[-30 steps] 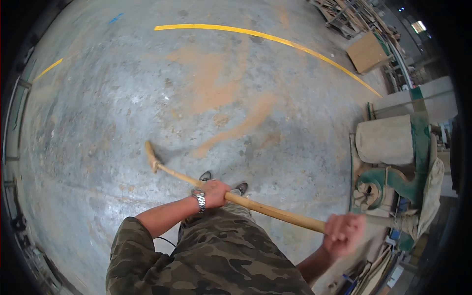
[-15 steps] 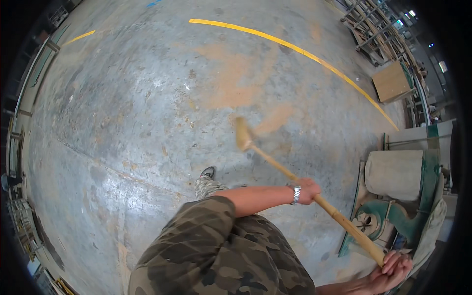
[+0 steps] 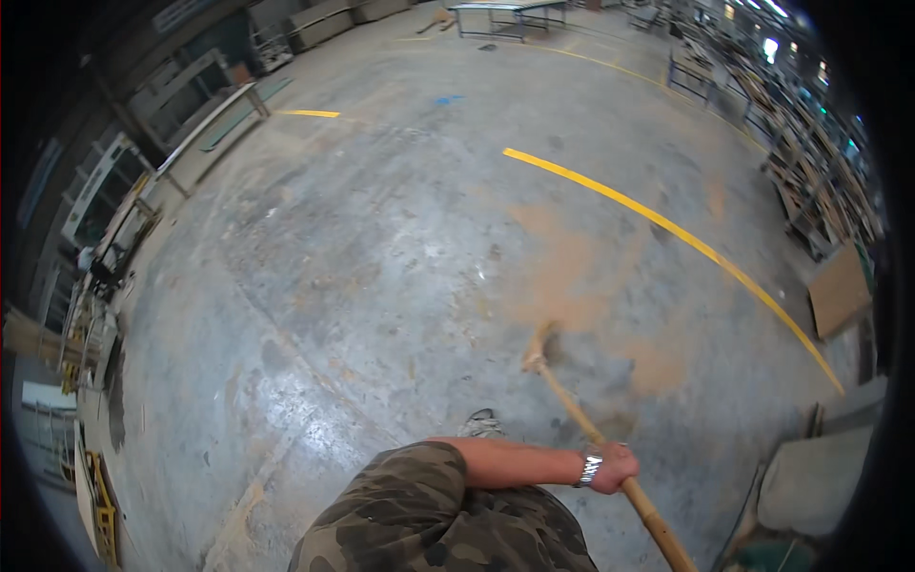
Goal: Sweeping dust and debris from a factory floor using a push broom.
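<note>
The left hand (image 3: pixel 613 468), at the near right of centre, is closed around the handle of a long wooden broom (image 3: pixel 574 410). A silver metal-band wristwatch (image 3: pixel 590 468) sits on that wrist, and the bare forearm reaches across from a camouflage sleeve (image 3: pixel 424 472). The right hand is outside the view, so how it is placed cannot be told.

The broom slants across the near right part of the scene: its handle runs out at the near edge, and its tan head (image 3: pixel 536 355) is at the far end, low over the grey concrete floor (image 3: pixel 381 238). The head is slightly blurred, and whether it touches the floor cannot be told. Just beyond it spreads a broad patch of orange-tan dust (image 3: pixel 558 281); a smaller dust patch (image 3: pixel 658 367) lies to its right.

A dark shoe (image 3: pixel 483 419) shows left of the handle. Farther right, a yellow floor line (image 3: pixel 658 221) curves toward a brown panel (image 3: pixel 841 291). A pale cloth bag (image 3: pixel 815 486) stands at the near right, and a metal-legged table (image 3: pixel 510 8) stands at the far side.
</note>
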### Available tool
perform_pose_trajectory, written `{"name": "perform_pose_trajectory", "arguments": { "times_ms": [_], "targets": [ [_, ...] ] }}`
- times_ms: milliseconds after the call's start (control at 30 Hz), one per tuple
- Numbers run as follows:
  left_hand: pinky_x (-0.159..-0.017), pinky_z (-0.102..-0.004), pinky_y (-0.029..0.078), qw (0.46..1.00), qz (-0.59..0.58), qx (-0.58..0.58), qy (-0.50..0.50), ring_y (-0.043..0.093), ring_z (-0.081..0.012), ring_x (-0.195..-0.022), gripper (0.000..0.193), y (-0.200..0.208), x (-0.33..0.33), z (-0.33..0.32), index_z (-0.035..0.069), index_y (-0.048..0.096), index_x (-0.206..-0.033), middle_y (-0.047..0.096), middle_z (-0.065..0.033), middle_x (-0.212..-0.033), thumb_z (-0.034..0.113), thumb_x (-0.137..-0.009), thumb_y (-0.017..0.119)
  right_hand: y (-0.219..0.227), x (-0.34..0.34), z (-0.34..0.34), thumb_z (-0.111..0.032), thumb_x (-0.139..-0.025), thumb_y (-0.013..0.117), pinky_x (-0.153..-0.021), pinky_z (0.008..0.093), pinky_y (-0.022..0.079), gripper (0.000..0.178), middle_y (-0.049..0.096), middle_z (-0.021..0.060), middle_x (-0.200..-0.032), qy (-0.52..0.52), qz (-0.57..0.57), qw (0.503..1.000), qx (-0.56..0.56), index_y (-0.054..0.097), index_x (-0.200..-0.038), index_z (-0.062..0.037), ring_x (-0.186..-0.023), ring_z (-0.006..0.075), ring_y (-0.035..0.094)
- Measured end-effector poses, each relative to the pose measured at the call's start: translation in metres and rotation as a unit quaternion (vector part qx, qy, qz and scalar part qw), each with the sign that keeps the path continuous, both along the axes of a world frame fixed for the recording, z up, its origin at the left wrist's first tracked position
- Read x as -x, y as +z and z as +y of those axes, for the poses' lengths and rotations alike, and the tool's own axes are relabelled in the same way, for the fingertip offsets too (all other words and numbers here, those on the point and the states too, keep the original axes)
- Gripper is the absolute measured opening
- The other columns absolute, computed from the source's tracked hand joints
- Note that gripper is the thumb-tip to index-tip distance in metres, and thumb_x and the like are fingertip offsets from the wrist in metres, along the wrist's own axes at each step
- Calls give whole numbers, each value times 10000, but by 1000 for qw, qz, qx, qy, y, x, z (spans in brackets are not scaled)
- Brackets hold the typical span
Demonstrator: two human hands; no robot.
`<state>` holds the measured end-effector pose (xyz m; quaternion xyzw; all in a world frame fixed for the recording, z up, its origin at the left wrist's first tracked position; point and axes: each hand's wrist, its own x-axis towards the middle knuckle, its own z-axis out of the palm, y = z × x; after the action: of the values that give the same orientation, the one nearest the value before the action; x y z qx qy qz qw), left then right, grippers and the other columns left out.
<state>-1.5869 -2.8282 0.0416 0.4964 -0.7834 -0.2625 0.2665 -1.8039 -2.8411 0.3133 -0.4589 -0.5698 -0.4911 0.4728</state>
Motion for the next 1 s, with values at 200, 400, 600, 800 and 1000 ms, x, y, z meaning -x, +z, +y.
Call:
{"name": "perform_pose_trajectory", "arguments": {
  "times_ms": [200,400,600,800,1000],
  "targets": [
    [-615,-478,494,936,-148,-221,232,667,-334,-705,131,-54,-168,65,128,689,-721,651,-128,-687,252,-687,711,-88,-74,-23,-99,-923,521,-627,373,497,110,585,101,-704,-379,475,729,-314,597,-932,-20,-565,184,546],
    [-697,-495,519,860,-196,-208,424,659,-360,-803,147,-128,-376,197,115,683,-759,664,-152,-818,222,-698,764,-136,-300,-50,-40,-957,551,-840,313,523,192,700,114,-1046,-80,744,622,-230,662,-1095,33,-960,162,653],
    [-741,-466,529,831,-179,-207,485,653,-361,-825,114,-167,-472,141,116,689,-770,666,-150,-850,190,-704,745,-168,-416,-93,-25,-944,531,-871,337,528,184,699,139,-1073,-98,771,601,-187,660,-1063,31,-982,194,662],
    [-607,-472,519,898,-133,-42,417,661,-361,-675,65,-193,-449,-36,101,677,-667,654,-171,-695,139,-695,632,-142,-370,-148,8,-885,495,-919,377,498,184,689,176,-986,-358,718,505,-317,635,-1001,40,-921,243,660],
    [-684,-468,540,968,-107,-71,215,705,-329,-792,128,-123,-306,-205,90,742,-751,703,-185,-805,138,-737,624,-69,-261,-124,-37,-899,489,-953,478,477,139,633,160,-848,-526,530,466,-474,543,-994,48,-870,252,624]
  ]
}}
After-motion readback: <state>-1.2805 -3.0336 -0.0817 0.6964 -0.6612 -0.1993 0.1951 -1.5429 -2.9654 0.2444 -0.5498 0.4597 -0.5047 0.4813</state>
